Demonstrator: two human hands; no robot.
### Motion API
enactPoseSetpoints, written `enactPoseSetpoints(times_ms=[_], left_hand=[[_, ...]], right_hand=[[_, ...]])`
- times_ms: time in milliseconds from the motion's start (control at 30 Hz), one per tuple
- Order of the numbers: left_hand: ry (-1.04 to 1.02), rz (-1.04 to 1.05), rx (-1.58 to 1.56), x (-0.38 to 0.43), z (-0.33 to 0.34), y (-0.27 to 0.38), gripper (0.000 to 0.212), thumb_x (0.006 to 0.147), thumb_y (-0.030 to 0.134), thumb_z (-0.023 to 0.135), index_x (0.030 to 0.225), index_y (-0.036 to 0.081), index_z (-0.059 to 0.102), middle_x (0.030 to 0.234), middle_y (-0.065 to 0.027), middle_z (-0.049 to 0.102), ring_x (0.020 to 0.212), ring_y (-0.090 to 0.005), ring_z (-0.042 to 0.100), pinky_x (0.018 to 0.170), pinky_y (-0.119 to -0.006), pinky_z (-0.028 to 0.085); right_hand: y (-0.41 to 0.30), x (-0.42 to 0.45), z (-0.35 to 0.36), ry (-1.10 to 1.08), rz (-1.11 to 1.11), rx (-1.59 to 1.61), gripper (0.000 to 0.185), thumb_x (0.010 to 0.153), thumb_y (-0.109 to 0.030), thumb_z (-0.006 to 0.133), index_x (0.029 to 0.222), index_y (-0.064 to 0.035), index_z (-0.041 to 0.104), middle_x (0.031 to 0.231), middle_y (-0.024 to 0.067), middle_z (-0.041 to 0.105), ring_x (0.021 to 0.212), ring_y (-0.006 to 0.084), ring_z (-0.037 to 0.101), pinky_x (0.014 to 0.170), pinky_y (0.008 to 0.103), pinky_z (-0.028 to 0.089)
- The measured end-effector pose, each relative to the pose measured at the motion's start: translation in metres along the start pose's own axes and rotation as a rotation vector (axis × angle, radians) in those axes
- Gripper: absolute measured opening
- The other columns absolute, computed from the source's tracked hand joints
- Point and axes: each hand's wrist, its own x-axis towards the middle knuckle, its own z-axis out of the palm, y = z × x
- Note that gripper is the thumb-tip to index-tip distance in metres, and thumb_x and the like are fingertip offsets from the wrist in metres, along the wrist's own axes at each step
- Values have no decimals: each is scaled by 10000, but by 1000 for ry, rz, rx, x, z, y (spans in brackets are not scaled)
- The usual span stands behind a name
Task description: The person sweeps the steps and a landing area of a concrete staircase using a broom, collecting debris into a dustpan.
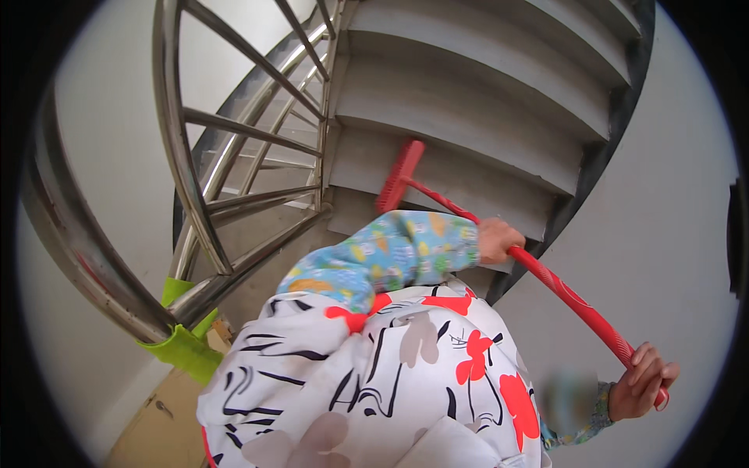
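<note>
A red broom lies slantwise across the view, its bristled head over a grey stair tread. My left hand, in a blue patterned sleeve, grips the red handle about midway. Near the handle's looped end, my right hand is closed round it at the lower right. Below the left forearm, a white apron-like garment with red and black print covers my front. Whether the bristles touch the tread cannot be told.
Curved grey steps rise towards the top of the view. A stainless steel railing runs along the left, with a bright green cloth wrapped at its lower joint. A pale wall bounds the stairs on the right. A yellowish wooden surface shows at lower left.
</note>
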Motion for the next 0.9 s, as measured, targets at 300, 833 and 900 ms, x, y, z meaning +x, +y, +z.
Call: enactPoseSetpoints(times_ms=[300,833,900], left_hand=[[400,-128,151,-85,-26,-61,270,758,104,765,1018,139,704,897,-68,724,905,-295,669,815,-435,462],[-184,247,-118,52,117,61,144,807,124,729,945,164,741,828,-74,710,885,-344,666,784,-482,493],[-213,259,-158,43,109,80,172,806,124,729,975,159,729,812,-76,704,848,-340,666,763,-478,493]], right_hand=[[121,-21,47,229,49,50,54,996,-113,554,1031,-76,574,642,-19,443,647,147,498,862,446,478],[-3,-84,30,645,10,-353,181,1003,-43,482,1119,-66,618,611,-42,357,635,100,440,817,347,429],[-18,-90,28,658,-44,-400,151,998,-68,495,1093,-72,613,580,-47,347,609,92,433,765,324,401]])
